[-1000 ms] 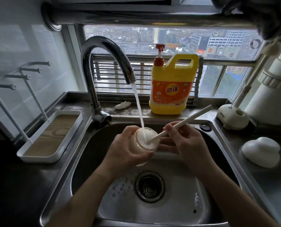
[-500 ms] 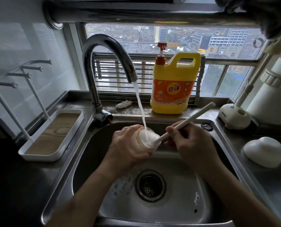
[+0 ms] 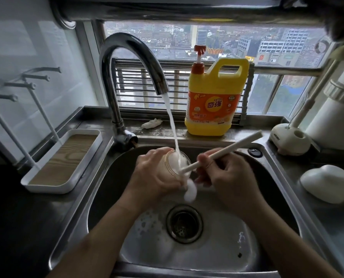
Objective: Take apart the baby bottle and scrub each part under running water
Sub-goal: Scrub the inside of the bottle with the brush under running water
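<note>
Nearest, two bare forearms reach in over the front rim of the steel sink point(image 3: 217, 253), whose wet floor carries scattered suds around the round drain point(image 3: 184, 223). Above the drain, over the middle of the basin, the left hand point(image 3: 155, 175) wraps its fingers round the translucent, amber-tinted baby bottle point(image 3: 172, 164), whose open mouth tilts up and to the right and whose body is mostly hidden in the palm. Just beside it, the right hand point(image 3: 227, 177) curls its fingers round the white handle of a bottle brush point(image 3: 221, 152). The handle slants up toward the sink's back right corner, and its lower end enters the bottle's mouth, where froth hides the head. A white blob point(image 3: 190, 190) hangs below the mouth between the hands; whether it is foam or spilling water I cannot tell. A stream of water point(image 3: 172, 125) falls from the curved faucet point(image 3: 127, 77) at the sink's back left edge straight into the bottle. On the desk point(image 3: 331, 223), a white tray point(image 3: 64, 159) with a wood-grain floor lies at the left edge, a white dome-shaped thing point(image 3: 325, 186) near the right edge, and a white holder point(image 3: 289, 138) at the back right corner. On the back ledge stand a yellow detergent jug point(image 3: 215, 97) with a red pump and a crumpled white scrap point(image 3: 152, 123), below the window point(image 3: 267, 47).
</note>
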